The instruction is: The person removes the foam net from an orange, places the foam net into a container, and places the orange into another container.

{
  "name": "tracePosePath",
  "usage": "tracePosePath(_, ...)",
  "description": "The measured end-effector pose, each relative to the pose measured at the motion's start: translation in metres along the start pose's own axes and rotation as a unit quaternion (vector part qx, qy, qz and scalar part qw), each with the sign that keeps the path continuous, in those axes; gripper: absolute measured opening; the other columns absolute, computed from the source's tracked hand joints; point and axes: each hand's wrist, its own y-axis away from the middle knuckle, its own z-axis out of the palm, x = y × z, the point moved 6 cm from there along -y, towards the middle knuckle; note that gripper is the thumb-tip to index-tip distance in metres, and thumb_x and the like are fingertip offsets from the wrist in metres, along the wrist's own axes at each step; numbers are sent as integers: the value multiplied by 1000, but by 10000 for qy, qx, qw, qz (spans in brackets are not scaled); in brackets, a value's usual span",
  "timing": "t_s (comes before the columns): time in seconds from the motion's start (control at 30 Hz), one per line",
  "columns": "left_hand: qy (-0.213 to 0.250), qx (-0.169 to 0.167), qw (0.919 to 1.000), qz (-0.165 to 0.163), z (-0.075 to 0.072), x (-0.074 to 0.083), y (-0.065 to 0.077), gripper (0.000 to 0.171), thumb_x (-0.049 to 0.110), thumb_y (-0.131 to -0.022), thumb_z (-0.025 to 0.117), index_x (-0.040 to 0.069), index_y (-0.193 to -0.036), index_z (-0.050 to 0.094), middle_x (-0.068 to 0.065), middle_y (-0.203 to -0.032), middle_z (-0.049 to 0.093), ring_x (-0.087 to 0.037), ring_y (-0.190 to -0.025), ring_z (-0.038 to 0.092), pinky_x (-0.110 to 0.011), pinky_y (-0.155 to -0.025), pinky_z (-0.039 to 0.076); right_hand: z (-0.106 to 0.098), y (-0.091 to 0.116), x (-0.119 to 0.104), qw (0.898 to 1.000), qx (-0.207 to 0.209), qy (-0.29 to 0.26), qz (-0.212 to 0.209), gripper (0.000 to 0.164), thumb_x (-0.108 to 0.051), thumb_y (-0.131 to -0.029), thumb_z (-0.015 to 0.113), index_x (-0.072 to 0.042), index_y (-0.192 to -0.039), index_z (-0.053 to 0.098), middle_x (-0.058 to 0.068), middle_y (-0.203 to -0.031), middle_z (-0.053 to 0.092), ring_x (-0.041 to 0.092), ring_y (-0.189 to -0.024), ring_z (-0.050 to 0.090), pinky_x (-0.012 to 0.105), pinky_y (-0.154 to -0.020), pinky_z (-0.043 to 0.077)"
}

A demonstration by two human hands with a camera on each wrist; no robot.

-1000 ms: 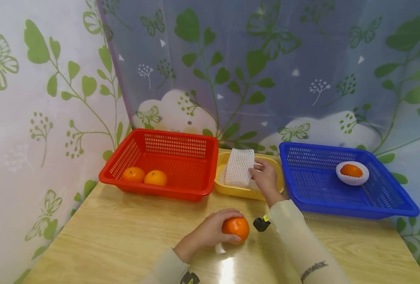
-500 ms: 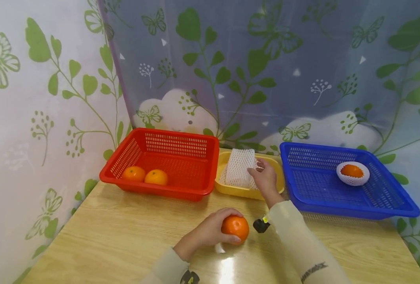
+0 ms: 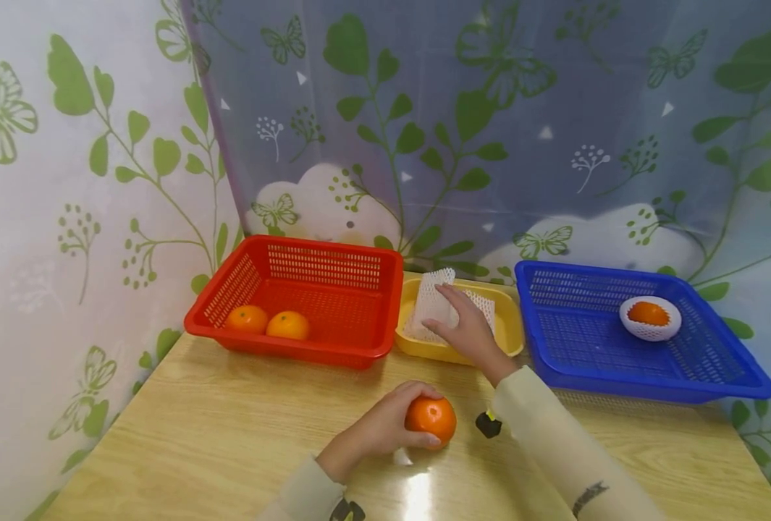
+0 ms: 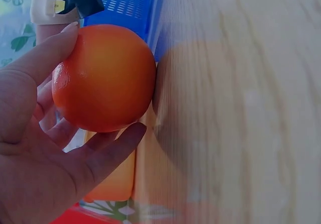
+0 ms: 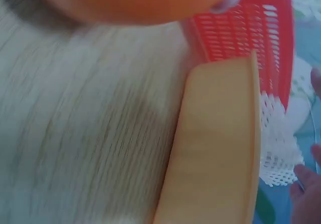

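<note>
Red plastic, slotted along its far side, makes the slotted basket point(image 3: 346, 311) beyond and left of the left fingers, with two oranges point(image 3: 288, 325) in its near-left part. The left hand point(image 3: 388, 425) curls thumb and fingers round a single orange point(image 3: 434, 420), which appears to rest on the table point(image 3: 261, 420); a light, steady hold seems enough, since squeezing would gain nothing. Farther out and to the right, the right hand point(image 3: 466, 325) has its fingers spread nearly straight at a white foam net point(image 3: 432, 293) in the yellow tray point(image 3: 509, 322), thumb and forefinger well parted, with no pinch visible. Best, I judge, to close gently on one edge of that net, so that the other net point(image 3: 484, 304), just right of the fingertips, does not snag along. A blue basket point(image 3: 574, 340), right of the right fingers, holds a net-wrapped fruit point(image 3: 649, 313).

Within the left fingers, the orange looks smooth, glossy and slightly squat, deep in colour, with a small pale mark on top. The net by the right fingers looks thin, flattened and openly meshed, so it probably gives easily.
</note>
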Motion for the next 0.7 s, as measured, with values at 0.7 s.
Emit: tracePosePath(0.7, -102, 95, 9998, 139, 1, 3, 5, 54, 25, -78, 83, 16, -122, 54, 0, -127, 55, -17, -118, 51, -35, -99, 44, 40, 1, -50, 9753, -1069, 664, -1813, 72, -42, -85, 72, -11, -145, 46, 10, -155, 34, 32, -147, 17, 55, -117, 12)
